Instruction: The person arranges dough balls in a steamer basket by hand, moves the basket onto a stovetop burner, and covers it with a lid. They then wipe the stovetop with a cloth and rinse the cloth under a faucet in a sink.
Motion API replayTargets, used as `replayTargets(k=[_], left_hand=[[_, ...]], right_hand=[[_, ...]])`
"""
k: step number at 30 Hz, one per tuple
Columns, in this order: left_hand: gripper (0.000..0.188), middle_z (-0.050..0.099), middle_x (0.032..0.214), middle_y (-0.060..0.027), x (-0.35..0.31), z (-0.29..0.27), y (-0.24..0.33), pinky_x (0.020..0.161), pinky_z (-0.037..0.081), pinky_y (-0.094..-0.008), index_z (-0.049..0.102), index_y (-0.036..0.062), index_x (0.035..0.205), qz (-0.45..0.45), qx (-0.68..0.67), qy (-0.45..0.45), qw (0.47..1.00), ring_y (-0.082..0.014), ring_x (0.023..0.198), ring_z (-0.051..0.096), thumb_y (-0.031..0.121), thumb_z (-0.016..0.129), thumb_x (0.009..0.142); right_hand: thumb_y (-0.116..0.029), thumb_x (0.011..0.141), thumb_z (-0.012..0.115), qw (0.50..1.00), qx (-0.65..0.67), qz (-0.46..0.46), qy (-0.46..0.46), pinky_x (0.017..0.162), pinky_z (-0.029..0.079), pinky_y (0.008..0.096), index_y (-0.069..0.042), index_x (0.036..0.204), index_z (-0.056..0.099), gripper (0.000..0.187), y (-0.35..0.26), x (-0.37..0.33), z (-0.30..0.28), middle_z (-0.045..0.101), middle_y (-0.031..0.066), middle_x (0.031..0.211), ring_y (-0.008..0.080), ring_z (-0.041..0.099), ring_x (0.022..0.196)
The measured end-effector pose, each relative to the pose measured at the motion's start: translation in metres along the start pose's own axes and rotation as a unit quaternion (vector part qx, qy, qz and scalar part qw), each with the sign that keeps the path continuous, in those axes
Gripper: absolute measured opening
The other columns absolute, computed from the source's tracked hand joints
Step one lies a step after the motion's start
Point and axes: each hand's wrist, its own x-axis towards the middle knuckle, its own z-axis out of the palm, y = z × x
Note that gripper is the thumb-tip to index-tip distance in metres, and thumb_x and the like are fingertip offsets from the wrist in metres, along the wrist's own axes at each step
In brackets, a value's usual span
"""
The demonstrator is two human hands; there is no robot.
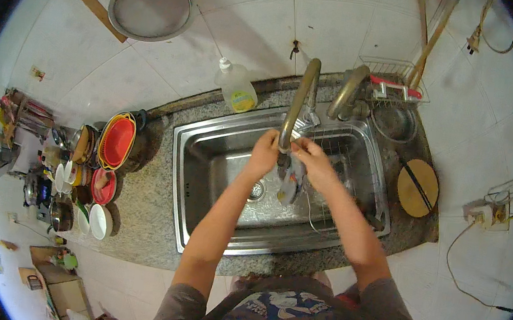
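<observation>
Both my hands are raised over a stainless steel sink [200, 220], one on each side of a brass-coloured faucet spout [304, 96]. My right hand [314, 164] has its fingers closed on the top of what looks like a crumpled, see-through plastic bag [292, 185]. Small yellow and orange patches show on the bag, which hangs below the spout's end. My left hand [264, 154] is closed, its fingertips partly behind the spout, so what they grip is hidden. Under my right hand a thin pale strand curves down into the sink.
Behind the sink stands a clear pump bottle [237, 87]. A second curved pipe [348, 93] rises at the back right, near a wire rack [397, 68]. Black chopsticks lie across a round wooden board [416, 195]. Left on the counter are a red basket [118, 139] and white bowls [100, 222].
</observation>
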Motion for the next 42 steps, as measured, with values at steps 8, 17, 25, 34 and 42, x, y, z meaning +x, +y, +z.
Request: replayTargets(k=[8,17,25,34,42], left_hand=[[0.009,0.047,0.069,0.0028,-0.014,-0.045,0.043,0.056,0.034,-0.0208,0.052,0.0039,0.080,-0.027,-0.122,-0.036,0.992,-0.0059,0.063,0.040,0.010,0.059,0.081],[0.010,0.054,0.075,-0.0010,-0.028,-0.038,0.038,0.057,0.042,-0.0243,0.051,0.0051,0.082,-0.153,-0.348,0.088,0.921,-0.0085,0.067,0.050,0.003,0.060,0.078],[0.034,0.056,0.084,-0.0068,-0.028,-0.011,0.052,0.062,0.044,-0.0256,0.051,0.0041,0.114,-0.188,-0.440,0.010,0.878,-0.0133,0.067,0.052,-0.002,0.050,0.080],[0.031,0.059,0.084,-0.0054,-0.028,-0.024,0.039,0.061,0.042,-0.0194,0.057,-0.0012,0.105,-0.040,-0.137,0.045,0.989,-0.0084,0.064,0.051,0.001,0.061,0.074],[0.030,0.049,0.067,-0.0057,-0.019,-0.016,0.003,0.056,0.039,-0.0272,0.062,-0.0008,0.072,0.124,0.046,0.201,0.971,-0.0140,0.059,0.047,0.026,0.054,0.085]], right_hand=[[-0.013,0.075,0.064,0.913,-0.388,-0.122,-0.036,0.065,0.043,0.0309,0.002,0.090,0.056,0.023,-0.003,0.000,-0.049,0.057,0.0085,0.076,0.0200,0.054,0.070],[-0.018,0.076,0.062,0.882,-0.389,-0.187,0.191,0.065,0.044,0.0341,-0.001,0.100,0.052,0.031,0.011,-0.003,-0.023,0.050,0.0117,0.085,0.0266,0.055,0.075],[-0.016,0.079,0.061,0.970,-0.196,-0.137,0.036,0.081,0.041,0.0296,-0.003,0.116,0.044,0.042,0.015,-0.042,0.029,0.050,0.0106,0.108,0.0175,0.052,0.093],[-0.006,0.075,0.060,0.968,-0.199,-0.106,0.114,0.075,0.043,0.0275,0.002,0.102,0.054,0.029,0.015,-0.016,-0.020,0.060,0.0102,0.093,0.0166,0.056,0.085],[-0.027,0.084,0.058,0.974,0.216,-0.029,0.057,0.070,0.044,0.0302,-0.004,0.099,0.054,0.027,-0.009,-0.012,-0.022,0.055,0.0044,0.091,0.0147,0.052,0.080]])
